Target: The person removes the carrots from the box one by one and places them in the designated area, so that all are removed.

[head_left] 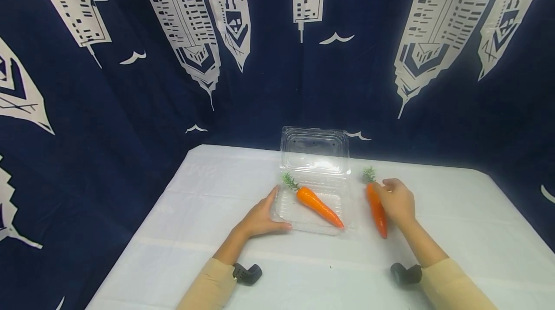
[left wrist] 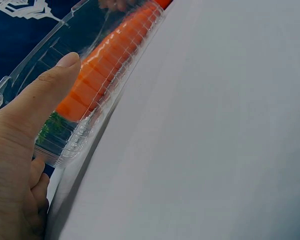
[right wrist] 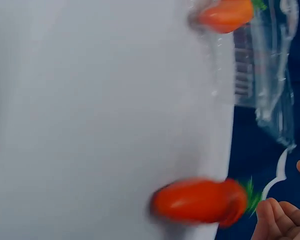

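A clear plastic clamshell container [head_left: 310, 228] lies unlatched on the table, its lid [head_left: 315, 152] raised at the back. Inside it, an orange toy carrot [head_left: 318, 206] with a green leafy top slants toward the front right corner. My left hand [head_left: 256, 217] grips the container's left side, the thumb [left wrist: 52, 82] against the clear wall. Right of the container, a second carrot [head_left: 376, 211] rests on the table, leaves to the back. My right hand [head_left: 396, 202] is beside its upper end, fingertips [right wrist: 270, 212] close to the leaves, thumb and fingers apart.
A white cloth covers the table [head_left: 182, 252]. Behind it hangs a dark blue curtain [head_left: 269, 93] printed with white buildings. Both forearms wear beige sleeves, with a dark wrist camera [head_left: 248, 274] on the left and another [head_left: 405, 274] on the right.
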Motion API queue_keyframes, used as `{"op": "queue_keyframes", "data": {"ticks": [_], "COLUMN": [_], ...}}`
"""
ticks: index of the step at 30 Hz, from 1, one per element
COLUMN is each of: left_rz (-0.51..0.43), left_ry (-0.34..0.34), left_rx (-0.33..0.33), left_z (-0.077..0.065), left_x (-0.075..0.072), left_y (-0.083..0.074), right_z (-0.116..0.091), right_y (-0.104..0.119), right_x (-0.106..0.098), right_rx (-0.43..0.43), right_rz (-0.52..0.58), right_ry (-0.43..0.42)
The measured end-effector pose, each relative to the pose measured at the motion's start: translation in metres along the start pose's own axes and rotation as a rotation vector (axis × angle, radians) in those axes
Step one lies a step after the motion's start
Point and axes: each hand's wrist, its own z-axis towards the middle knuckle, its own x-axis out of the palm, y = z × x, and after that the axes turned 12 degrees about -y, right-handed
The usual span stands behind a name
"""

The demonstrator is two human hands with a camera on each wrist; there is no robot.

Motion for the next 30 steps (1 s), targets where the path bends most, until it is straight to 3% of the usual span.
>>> {"op": "queue_keyframes", "data": {"ticks": [10,18,30], "left_rz": [-0.013,-0.013,0.009], "left_ry": [0.006,0.004,0.002], "left_rx": [-0.015,-0.015,-0.009], "left_z": [-0.001,-0.001,0.000], "left_x": [-0.001,-0.001,-0.001], "left_y": [0.000,0.000,0.000], "right_z": [-0.005,-0.011,-0.023], "right_y": [0.035,0.057,0.074], "right_x": [0.005,0.024,0.058], "right_rx": [-0.026,-0.021,-0.103], "right_rz": [0.071,0.090,0.171], "right_ry": [0.012,0.135,0.181]}}
